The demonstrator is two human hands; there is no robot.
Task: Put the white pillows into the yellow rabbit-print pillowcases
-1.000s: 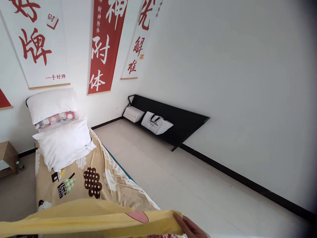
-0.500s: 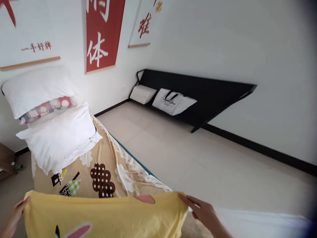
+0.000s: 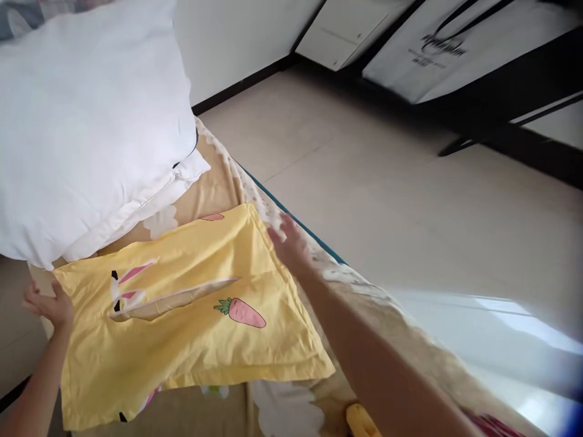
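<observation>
A yellow pillowcase point(image 3: 182, 352) with a carrot and rabbit-ear print lies spread on the bed, somewhat wrinkled. A long slit gapes across its middle. My left hand point(image 3: 50, 303) is at its upper left corner with the fingers spread, holding nothing. Over by the upper right corner, my right hand point(image 3: 291, 246) is open and slightly blurred; whether it touches the cloth I cannot tell. Just beyond the pillowcase rests a white pillow point(image 3: 95, 127). Beneath everything is a beige patterned bedsheet point(image 3: 218, 173) with a lacy edge.
Past the bed's right side is the tiled floor point(image 3: 364, 182). A white bag point(image 3: 423, 60) with black handles and a white box point(image 3: 337, 30) are by the black folding cot point(image 3: 510, 103). A small yellow item point(image 3: 359, 419) lies near my right forearm.
The pillowcase, held up by both hands before, now lies flat on the bed near the white pillow. Both hands have let go of it. The view has moved closer to the pillow.
</observation>
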